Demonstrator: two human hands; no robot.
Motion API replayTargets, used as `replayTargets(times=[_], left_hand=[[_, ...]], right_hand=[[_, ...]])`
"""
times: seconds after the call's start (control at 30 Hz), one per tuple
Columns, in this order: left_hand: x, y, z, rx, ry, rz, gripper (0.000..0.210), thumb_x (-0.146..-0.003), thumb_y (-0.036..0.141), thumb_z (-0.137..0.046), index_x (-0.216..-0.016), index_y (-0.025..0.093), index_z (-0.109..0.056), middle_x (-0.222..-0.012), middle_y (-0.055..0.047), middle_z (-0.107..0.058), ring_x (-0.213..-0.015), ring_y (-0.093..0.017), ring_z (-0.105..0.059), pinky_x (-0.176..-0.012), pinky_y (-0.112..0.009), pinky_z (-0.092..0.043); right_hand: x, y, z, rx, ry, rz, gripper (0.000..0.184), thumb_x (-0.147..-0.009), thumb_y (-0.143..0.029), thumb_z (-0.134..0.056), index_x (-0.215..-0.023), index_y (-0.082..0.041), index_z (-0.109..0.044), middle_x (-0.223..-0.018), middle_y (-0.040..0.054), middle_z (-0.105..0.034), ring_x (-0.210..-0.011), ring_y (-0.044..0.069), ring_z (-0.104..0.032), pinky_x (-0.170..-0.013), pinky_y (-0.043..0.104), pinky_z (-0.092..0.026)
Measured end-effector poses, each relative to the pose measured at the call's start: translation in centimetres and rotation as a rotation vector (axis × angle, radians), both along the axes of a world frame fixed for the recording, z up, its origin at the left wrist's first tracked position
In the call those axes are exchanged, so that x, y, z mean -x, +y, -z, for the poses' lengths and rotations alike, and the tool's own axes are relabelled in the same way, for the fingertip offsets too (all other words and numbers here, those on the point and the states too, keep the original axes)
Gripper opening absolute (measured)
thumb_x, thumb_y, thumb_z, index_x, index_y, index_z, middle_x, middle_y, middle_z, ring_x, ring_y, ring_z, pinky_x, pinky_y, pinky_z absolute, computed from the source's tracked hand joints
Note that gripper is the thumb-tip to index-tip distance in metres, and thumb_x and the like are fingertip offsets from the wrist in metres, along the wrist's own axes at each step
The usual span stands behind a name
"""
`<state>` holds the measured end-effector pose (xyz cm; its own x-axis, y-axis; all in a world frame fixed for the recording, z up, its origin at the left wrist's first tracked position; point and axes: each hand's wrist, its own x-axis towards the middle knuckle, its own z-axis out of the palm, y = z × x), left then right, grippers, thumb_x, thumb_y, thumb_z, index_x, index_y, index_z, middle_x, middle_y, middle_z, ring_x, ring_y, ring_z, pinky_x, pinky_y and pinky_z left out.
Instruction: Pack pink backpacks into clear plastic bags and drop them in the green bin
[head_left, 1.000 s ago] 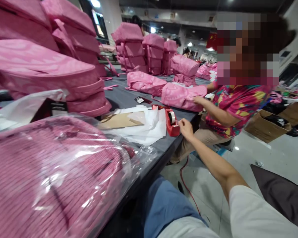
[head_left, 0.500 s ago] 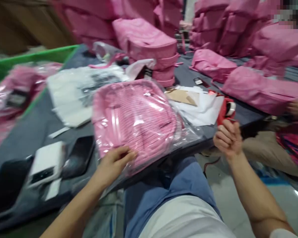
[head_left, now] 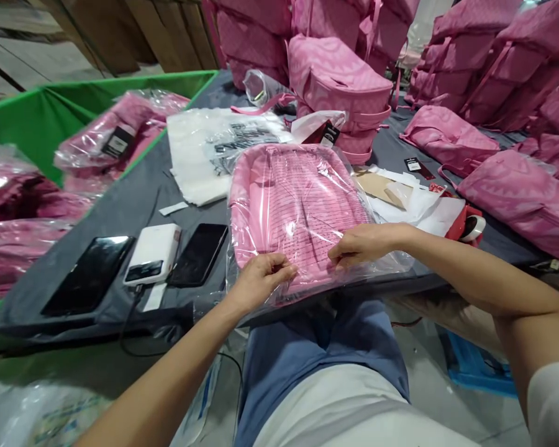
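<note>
A pink backpack [head_left: 302, 205] lies flat on the table before me, sealed in a clear plastic bag [head_left: 279, 297] with loose film at its near and right edges. At the near left of the pack, my left hand [head_left: 266, 276] is closed, thumb and forefinger pinching the plastic. My right hand [head_left: 361, 245] reaches across to the lower right of the pack. Its fingers are curled down against the plastic, and whatever lies between the fingertips is hidden. A red tape dispenser [head_left: 470, 228] with a pale roll sits right of the bag, beyond the right forearm.
Left of the pack lie a white power bank [head_left: 154, 248] and two dark phones. Flat white bags [head_left: 200, 155] are behind them. A green-lined bin [head_left: 88, 115] holds bagged pink packs. More backpacks [head_left: 340, 74] stand at the back; papers and a tag [head_left: 417, 166] lie right.
My right hand has moved left from beside the tape dispenser onto the bagged backpack. My left hand stays at the near edge, its thumb and forefinger closer together. The view has turned left.
</note>
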<state>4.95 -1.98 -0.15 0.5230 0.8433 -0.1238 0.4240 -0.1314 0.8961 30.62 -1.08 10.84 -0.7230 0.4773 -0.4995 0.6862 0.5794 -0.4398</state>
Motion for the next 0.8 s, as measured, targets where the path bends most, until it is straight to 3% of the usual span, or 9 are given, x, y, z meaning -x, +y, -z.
replayTargets(times=[0.23,0.37,0.5,0.57,0.63,0.73,0.8], left_hand=[[0.2,-0.1,-0.1,0.018,-0.012,0.027,0.043,-0.082,0.058,-0.056,-0.064,0.019,-0.058,-0.062,-0.001,-0.058,-0.060,-0.015,-0.049,-0.058,-0.027,-0.039],[0.2,-0.2,0.0,-0.001,-0.010,0.023,0.043,-0.083,0.059,-0.056,-0.064,0.020,-0.058,-0.061,0.000,-0.056,-0.060,-0.015,-0.048,-0.057,-0.027,-0.037],[0.3,-0.1,-0.1,-0.015,0.015,0.023,0.043,-0.083,0.059,-0.055,-0.064,0.020,-0.057,-0.061,0.000,-0.056,-0.060,-0.015,-0.048,-0.058,-0.027,-0.037],[0.4,-0.1,-0.2,-0.029,0.031,0.030,0.044,-0.084,0.059,-0.054,-0.065,0.020,-0.057,-0.061,0.001,-0.056,-0.060,-0.015,-0.048,-0.058,-0.027,-0.037],[0.4,-0.1,-0.3,-0.057,0.050,0.032,0.045,-0.084,0.060,-0.053,-0.064,0.020,-0.057,-0.060,0.001,-0.054,-0.060,-0.015,-0.046,-0.058,-0.027,-0.036],[0.5,-0.3,-0.4,-0.081,0.067,0.024,0.046,-0.084,0.060,-0.053,-0.062,0.020,-0.054,-0.059,0.002,-0.051,-0.059,-0.014,-0.045,-0.057,-0.027,-0.035],[0.5,-0.4,-0.3,-0.078,0.064,0.018,0.045,-0.084,0.059,-0.052,-0.062,0.020,-0.054,-0.059,0.001,-0.051,-0.059,-0.015,-0.045,-0.057,-0.027,-0.035]], right_hand=[[0.3,0.8,-0.6,-0.262,-0.242,0.138,0.022,-0.093,-0.033,-0.070,-0.077,-0.018,-0.067,-0.064,-0.0010,-0.059,-0.056,0.012,-0.037,-0.061,0.030,-0.020],[-1.1,1.0,0.0,-0.208,-0.134,0.264,0.027,-0.090,-0.037,-0.074,-0.074,-0.017,-0.065,-0.064,-0.0014,-0.060,-0.057,0.011,-0.041,-0.060,0.029,-0.022],[-2.1,0.8,0.8,-0.097,0.018,0.295,0.019,-0.093,-0.030,-0.068,-0.081,-0.016,-0.068,-0.071,0.0004,-0.066,-0.062,0.011,-0.049,-0.060,0.027,-0.028],[-2.3,1.1,1.1,-0.119,0.007,0.324,0.017,-0.092,-0.031,-0.069,-0.084,-0.016,-0.069,-0.072,0.0014,-0.067,-0.063,0.012,-0.051,-0.060,0.027,-0.028],[-2.7,1.6,1.4,-0.202,-0.053,0.409,0.022,-0.086,-0.035,-0.076,-0.094,-0.015,-0.070,-0.074,0.0020,-0.066,-0.065,0.014,-0.052,-0.061,0.027,-0.029],[-4.0,1.6,1.6,-0.429,-0.103,0.579,0.043,-0.079,-0.033,-0.084,-0.114,-0.015,-0.065,-0.079,0.0029,-0.068,-0.072,0.018,-0.057,-0.065,0.027,-0.034],[-4.8,0.2,1.9,-0.629,-0.028,0.623,0.028,-0.089,-0.028,-0.073,-0.114,-0.016,-0.066,-0.084,0.0056,-0.070,-0.077,0.020,-0.061,-0.070,0.029,-0.040]])
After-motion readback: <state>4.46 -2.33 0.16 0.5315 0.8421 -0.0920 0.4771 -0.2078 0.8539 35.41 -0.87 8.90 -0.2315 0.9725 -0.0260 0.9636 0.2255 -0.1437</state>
